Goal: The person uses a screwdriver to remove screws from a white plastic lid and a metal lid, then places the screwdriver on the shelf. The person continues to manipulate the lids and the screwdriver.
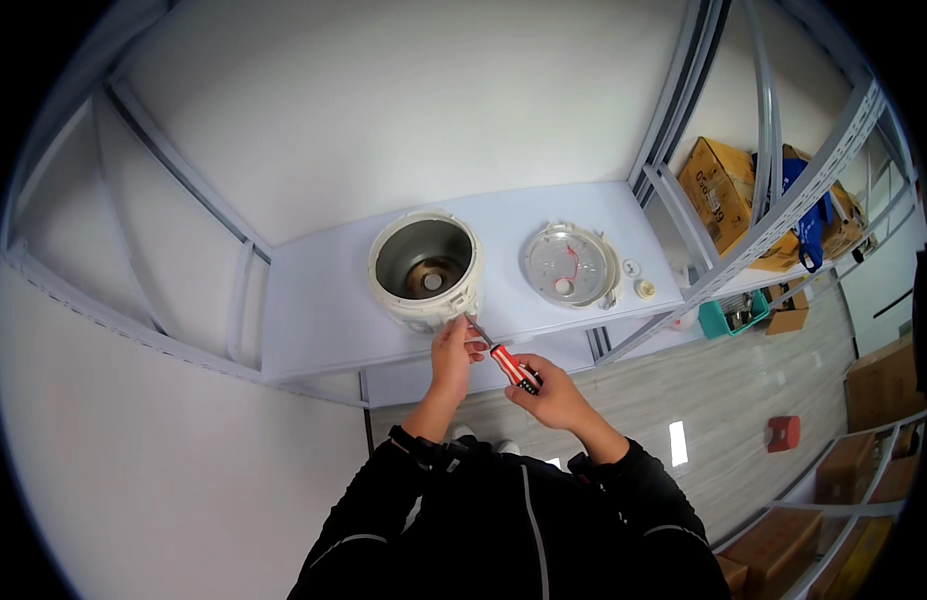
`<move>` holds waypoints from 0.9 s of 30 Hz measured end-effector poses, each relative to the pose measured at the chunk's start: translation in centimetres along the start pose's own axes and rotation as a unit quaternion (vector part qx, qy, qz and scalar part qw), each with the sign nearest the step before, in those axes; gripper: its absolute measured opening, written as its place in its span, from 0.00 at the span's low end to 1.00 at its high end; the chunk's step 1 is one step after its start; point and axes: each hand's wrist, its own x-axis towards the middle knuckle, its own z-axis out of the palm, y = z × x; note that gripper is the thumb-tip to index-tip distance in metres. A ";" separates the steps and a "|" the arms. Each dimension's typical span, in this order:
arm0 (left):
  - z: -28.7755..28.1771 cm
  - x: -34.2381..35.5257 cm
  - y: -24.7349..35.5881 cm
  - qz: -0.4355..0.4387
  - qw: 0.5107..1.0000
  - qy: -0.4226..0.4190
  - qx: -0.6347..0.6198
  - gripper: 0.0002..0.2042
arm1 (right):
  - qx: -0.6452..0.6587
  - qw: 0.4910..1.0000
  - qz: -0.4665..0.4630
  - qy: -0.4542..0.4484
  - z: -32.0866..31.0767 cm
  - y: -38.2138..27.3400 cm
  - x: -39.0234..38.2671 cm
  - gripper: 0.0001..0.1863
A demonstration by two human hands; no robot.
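Note:
A white rice cooker body (384,290) stands upright on the shelf, its round top open and the grey inside showing. A brown-stained area with a pale round piece in its middle shows at the bottom. My right hand (552,392) is closed around the red, white and black handle of a screwdriver (504,362). The shaft points up and left to the cooker's front edge. Beside the shaft's tip, my left hand (454,352) has its fingers curled at the cooker's front; what they grip is hidden. The round detached lid (589,262), with a red wire on it, lies to the right.
Two small round parts, one whitish (632,268) and one cream (645,289), lie right of the lid on the white shelf (319,300). Metal posts (684,90) frame it. Cardboard boxes (719,190), a teal basket (729,318) and a red stool (784,433) are on the right.

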 end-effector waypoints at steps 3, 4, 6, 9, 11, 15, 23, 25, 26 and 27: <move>0.2 0.3 0.3 0.001 0.999 0.014 -0.039 0.15 | -0.009 1.000 0.007 0.005 0.0 -0.1 -0.1 0.28; 0.1 0.4 0.3 0.001 0.999 0.018 -0.045 0.14 | -0.014 1.000 -0.006 0.005 -0.1 -0.4 -0.2 0.28; 0.1 0.4 0.3 -0.001 0.999 0.019 -0.042 0.13 | -0.024 0.999 -0.031 0.008 -0.2 -0.8 -0.4 0.28; 0.2 0.4 0.3 0.007 0.999 0.021 -0.036 0.12 | -0.052 0.997 -0.056 0.014 -0.5 -0.6 -0.4 0.29; 0.3 0.3 0.2 0.010 0.999 0.025 -0.038 0.11 | -0.064 0.996 -0.067 0.019 -0.7 -0.7 -0.5 0.29; 0.7 0.1 0.5 0.007 0.998 0.030 -0.045 0.09 | -0.096 0.993 -0.060 0.016 -1.2 -1.1 -0.7 0.29; 0.0 0.0 -0.1 0.018 0.999 0.020 -0.028 0.09 | -0.063 0.994 -0.084 0.017 -2.3 0.3 -1.3 0.28; -0.1 -0.3 -0.2 0.034 0.999 0.013 -0.016 0.09 | -0.081 0.994 -0.076 0.008 -2.8 0.5 -1.3 0.26; -0.1 -0.5 -0.3 0.043 0.999 0.010 -0.008 0.09 | -0.101 0.993 -0.066 0.001 -3.0 0.4 -1.4 0.25; -0.1 -0.7 -0.3 0.052 0.999 0.007 0.000 0.09 | -0.122 0.991 -0.056 -0.005 -3.3 0.4 -1.5 0.24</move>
